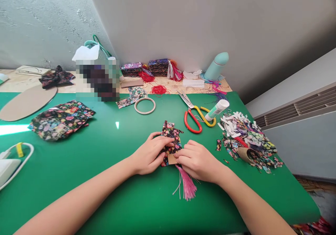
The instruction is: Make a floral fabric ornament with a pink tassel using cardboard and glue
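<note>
A pink tassel (187, 184) lies nearest, fanned out on the green mat (126, 203) just below the card (172, 159); its loose strands could get caught under an edge. The right hand (196, 159) has curled fingertips at the card's right side, thumb hidden, so I cannot tell whether they pinch it. The left hand (151, 153) rests its fingers on the floral cloth (170, 133), which lies on the mat between both hands; whether it clamps the edge is unclear too. Uneven pressure from the two sides might skew the card or crease the cloth (a narrow strip (179, 131) juts out near its top). Beyond, the glue stick (218, 109) is close against the scissors (191, 112); bumping their handles could knock it toward the scraps (245, 138).
</note>
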Demonstrator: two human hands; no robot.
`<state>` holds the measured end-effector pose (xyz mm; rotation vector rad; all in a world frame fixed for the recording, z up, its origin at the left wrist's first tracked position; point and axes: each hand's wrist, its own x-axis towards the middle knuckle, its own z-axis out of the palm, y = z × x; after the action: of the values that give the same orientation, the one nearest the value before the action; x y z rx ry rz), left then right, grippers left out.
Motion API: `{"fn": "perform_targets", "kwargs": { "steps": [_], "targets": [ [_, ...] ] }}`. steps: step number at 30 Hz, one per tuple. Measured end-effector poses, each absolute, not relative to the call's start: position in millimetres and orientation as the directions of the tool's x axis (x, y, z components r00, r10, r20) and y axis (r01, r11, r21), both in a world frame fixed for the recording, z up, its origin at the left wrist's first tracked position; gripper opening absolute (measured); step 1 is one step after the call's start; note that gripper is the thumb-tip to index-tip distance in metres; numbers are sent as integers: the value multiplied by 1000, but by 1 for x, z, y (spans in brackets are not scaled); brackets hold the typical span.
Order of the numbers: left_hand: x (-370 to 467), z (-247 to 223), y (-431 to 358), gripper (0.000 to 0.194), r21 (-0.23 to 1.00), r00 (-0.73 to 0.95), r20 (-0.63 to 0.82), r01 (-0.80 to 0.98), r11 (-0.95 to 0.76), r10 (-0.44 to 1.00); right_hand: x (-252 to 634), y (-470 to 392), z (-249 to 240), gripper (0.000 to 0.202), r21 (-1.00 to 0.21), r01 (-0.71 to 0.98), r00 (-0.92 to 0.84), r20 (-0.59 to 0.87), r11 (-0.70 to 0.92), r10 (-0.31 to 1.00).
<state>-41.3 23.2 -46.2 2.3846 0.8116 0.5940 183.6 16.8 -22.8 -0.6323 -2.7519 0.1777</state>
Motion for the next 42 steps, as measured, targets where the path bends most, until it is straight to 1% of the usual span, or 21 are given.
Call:
{"fn": "perform_targets", "kwargs": {
  "steps": [3,5,9,12,15,18,21,26,32,34,36,39,42],
  "targets": [
    [-41,-47,23,48,610,716,234,418,-673,657,185,16,-18,22,-222,358,-883,235,907,406],
    [-41,-47,23,48,604,718,234,421,-677,656,185,16,-18,21,-232,361,-874,253,903,414],
    [-41,-46,23,47,601,719,231,424,-677,655,185,18,-22,21,-177,462,-797,347,869,494],
    [-40,-46,23,48,597,715,233,429,-678,659,184,18,-25,23,-147,477,-804,324,867,498],
    [-40,-47,23,47,593,710,244,429,-681,660,185,16,-23,24,-179,424,-851,258,888,458],
    [-41,-48,23,46,596,712,251,421,-684,656,187,13,-18,26,-211,380,-878,225,901,423],
    [-41,-48,23,44,596,713,253,417,-686,654,188,14,-17,26,-234,378,-869,245,896,431],
    [-42,-47,23,42,596,716,249,418,-686,652,188,18,-22,24,-225,474,-799,296,851,523],
    [-41,-49,24,38,593,716,251,418,-688,652,187,15,-19,19,-293,363,-869,237,885,435],
    [-41,-49,24,38,595,717,245,420,-685,652,187,15,-17,18,-322,349,-866,247,880,434],
    [-41,-48,24,38,590,719,236,428,-684,654,187,16,-16,17,-337,362,-839,288,869,461],
    [-41,-48,24,37,578,724,230,436,-690,650,188,18,-19,18,-316,406,-801,329,857,501],
    [-41,-47,24,36,576,724,230,437,-691,650,189,18,-20,19,-291,399,-835,276,869,476]
  ]
}}
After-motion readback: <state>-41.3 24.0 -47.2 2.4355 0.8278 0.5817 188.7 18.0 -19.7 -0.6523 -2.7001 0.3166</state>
